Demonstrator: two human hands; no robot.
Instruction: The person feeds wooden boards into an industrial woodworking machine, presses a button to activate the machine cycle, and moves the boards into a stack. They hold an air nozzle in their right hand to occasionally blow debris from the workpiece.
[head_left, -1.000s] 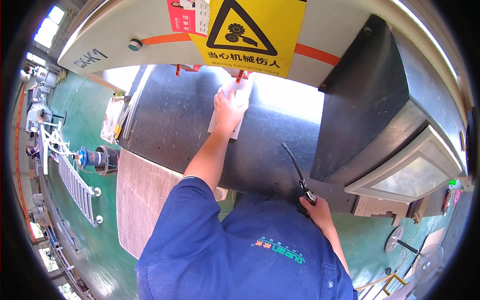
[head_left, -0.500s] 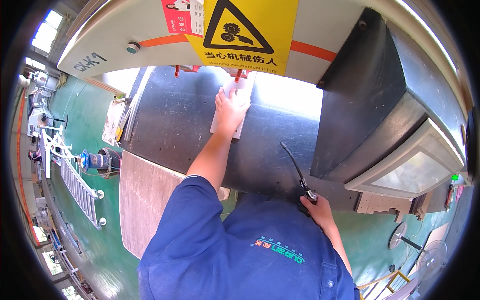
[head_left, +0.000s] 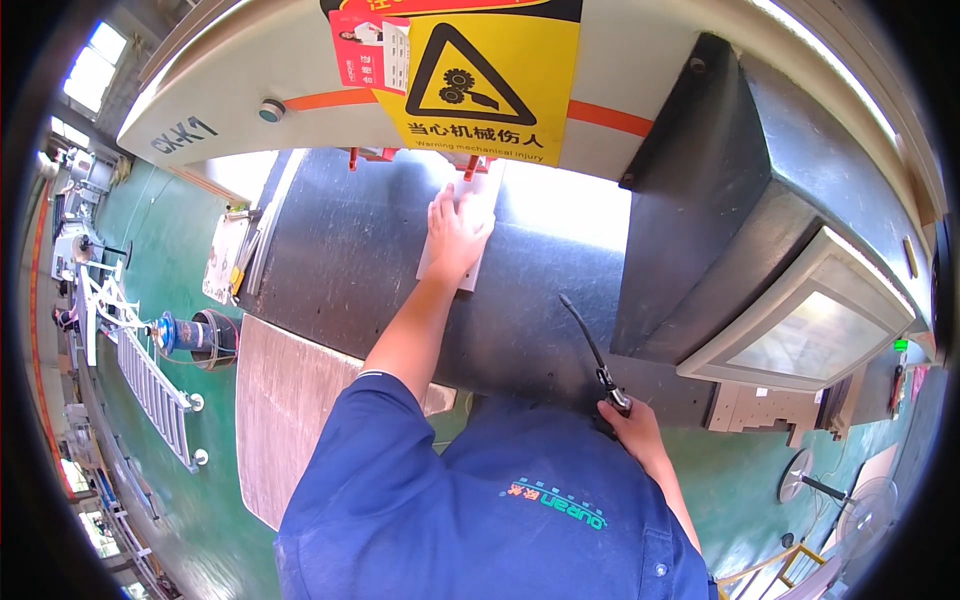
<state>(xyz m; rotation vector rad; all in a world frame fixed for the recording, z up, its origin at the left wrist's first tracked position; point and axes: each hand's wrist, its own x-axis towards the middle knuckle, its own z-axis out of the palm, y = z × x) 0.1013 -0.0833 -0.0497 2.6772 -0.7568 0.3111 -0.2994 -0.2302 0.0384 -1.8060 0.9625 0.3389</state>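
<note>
My left hand (head_left: pixel 455 235) rests on a narrow pale board (head_left: pixel 468 278) lying on the dark metal work surface (head_left: pixel 330 260), fingers slightly bent and apart on top. Just past the fingertips, red fittings (head_left: pixel 475 165) hang under the machine head, which carries a yellow warning sign (head_left: pixel 475 90); what lies beneath it is partly hidden. At the lower right, my right hand (head_left: pixel 628 425) is closed around the grip of a black air blow gun (head_left: pixel 600 365), whose long bent nozzle points up and away over the surface.
A tilted screen (head_left: pixel 805 320) on a dark housing (head_left: pixel 705 200) stands at the right. A wooden board (head_left: pixel 290 400) juts out at the lower left, near a metal ladder-like frame (head_left: pixel 150 390) and a blue canister (head_left: pixel 183 333). A fan (head_left: pixel 860 515) stands at the lower right.
The machine sits slightly lower in the picture than before, as the view shifts. My left hand stays on the pale board and my right hand still holds the blow gun.
</note>
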